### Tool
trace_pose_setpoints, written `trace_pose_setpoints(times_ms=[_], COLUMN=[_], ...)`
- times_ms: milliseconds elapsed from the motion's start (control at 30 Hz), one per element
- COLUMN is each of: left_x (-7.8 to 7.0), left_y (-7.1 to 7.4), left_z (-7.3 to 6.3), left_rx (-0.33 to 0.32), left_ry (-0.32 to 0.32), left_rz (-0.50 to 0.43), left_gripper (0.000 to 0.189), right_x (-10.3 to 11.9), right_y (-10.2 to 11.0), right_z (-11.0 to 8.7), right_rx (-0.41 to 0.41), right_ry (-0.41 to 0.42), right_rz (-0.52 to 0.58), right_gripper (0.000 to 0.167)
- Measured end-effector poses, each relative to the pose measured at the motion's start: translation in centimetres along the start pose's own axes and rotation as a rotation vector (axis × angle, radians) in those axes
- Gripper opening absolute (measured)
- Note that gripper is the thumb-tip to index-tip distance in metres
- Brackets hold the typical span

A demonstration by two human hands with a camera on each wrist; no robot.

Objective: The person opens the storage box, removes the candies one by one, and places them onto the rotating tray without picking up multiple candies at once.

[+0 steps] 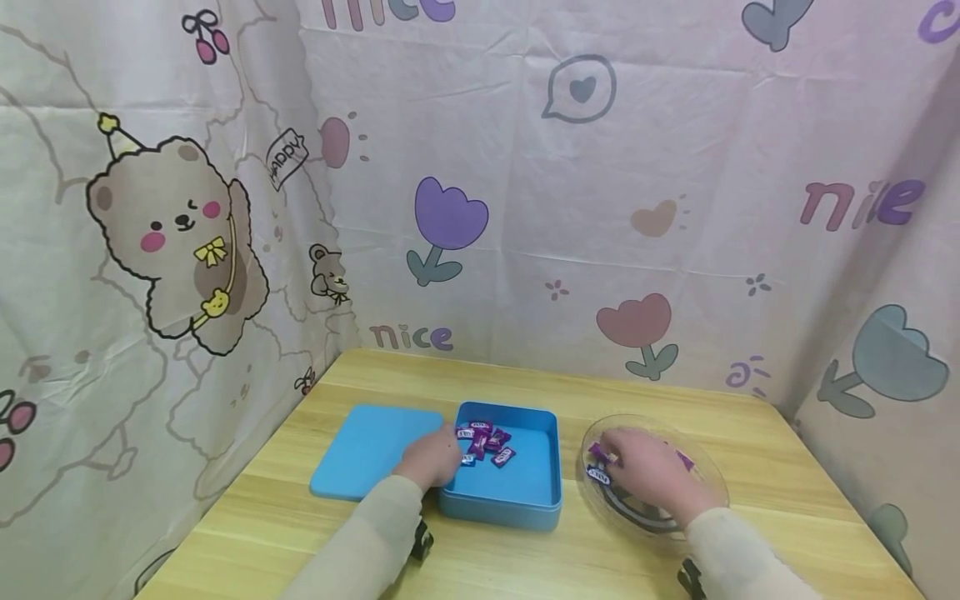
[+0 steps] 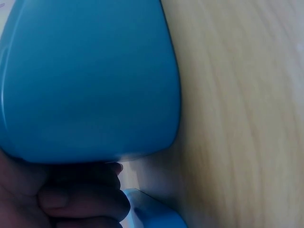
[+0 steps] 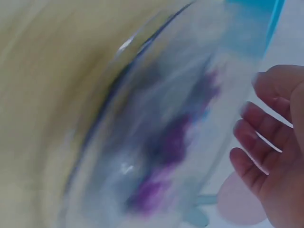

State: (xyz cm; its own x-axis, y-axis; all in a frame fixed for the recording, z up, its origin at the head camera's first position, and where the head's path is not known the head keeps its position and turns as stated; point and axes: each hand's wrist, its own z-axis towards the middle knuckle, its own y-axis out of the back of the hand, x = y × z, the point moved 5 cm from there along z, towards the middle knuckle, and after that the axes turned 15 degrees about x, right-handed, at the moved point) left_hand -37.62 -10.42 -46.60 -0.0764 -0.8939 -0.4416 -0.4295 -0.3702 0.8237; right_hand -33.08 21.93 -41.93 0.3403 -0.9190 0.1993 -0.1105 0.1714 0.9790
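My left hand grips the left wall of an open blue box, its fingers curled against the side in the left wrist view. Several purple-wrapped candies lie in the box's back left part, with a blue-wrapped one near my hand. Over a clear glass bowl is my right hand, fingers reaching down beside a purple candy and a dark blue candy. In the right wrist view those fingers are spread and loosely bent, holding nothing; the candies in the bowl are blurred.
A flat light blue lid lies on the wooden table left of the box. Another purple candy shows at the bowl's right side. A printed cloth hangs behind the table and on both sides.
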Motion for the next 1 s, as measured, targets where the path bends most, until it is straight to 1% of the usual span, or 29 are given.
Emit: trace_pose_setpoints(times_ms=[100, 200, 300, 400, 500, 667, 767, 833, 1000], left_x=[0.0, 0.0, 0.0, 0.1, 0.1, 0.1, 0.0, 0.0, 0.0], left_y=[0.0, 0.0, 0.1, 0.1, 0.0, -0.1, -0.1, 0.0, 0.0], left_z=[0.0, 0.0, 0.0, 0.0, -0.1, 0.0, 0.0, -0.1, -0.1], left_rx=[0.003, 0.000, -0.004, -0.004, -0.005, -0.004, -0.002, -0.003, -0.004], left_ry=[0.003, 0.002, 0.000, 0.002, -0.001, -0.007, -0.008, -0.011, -0.013], left_rz=[0.001, -0.001, -0.006, -0.011, -0.014, -0.004, 0.006, 0.012, 0.022], left_gripper=[0.055, 0.055, 0.055, 0.056, 0.057, 0.057, 0.057, 0.057, 0.056], right_x=[2.1, 3.9, 5.6, 7.1, 8.5, 10.0, 10.5, 10.8, 11.4], right_y=[0.4, 0.7, 0.4, -0.2, -0.9, -1.7, -2.6, -3.2, -4.6], right_z=[0.8, 1.7, 2.7, 3.6, 4.3, 5.5, 6.3, 6.7, 7.3], right_rx=[-0.042, -0.061, -0.048, -0.021, -0.005, -0.004, 0.028, 0.066, 0.145], right_ry=[0.056, 0.094, 0.115, 0.135, 0.172, 0.242, 0.240, 0.220, 0.201], right_rz=[-0.022, -0.048, -0.063, -0.062, -0.068, -0.120, -0.132, -0.136, -0.164], right_gripper=[0.021, 0.023, 0.021, 0.020, 0.021, 0.023, 0.026, 0.028, 0.035])
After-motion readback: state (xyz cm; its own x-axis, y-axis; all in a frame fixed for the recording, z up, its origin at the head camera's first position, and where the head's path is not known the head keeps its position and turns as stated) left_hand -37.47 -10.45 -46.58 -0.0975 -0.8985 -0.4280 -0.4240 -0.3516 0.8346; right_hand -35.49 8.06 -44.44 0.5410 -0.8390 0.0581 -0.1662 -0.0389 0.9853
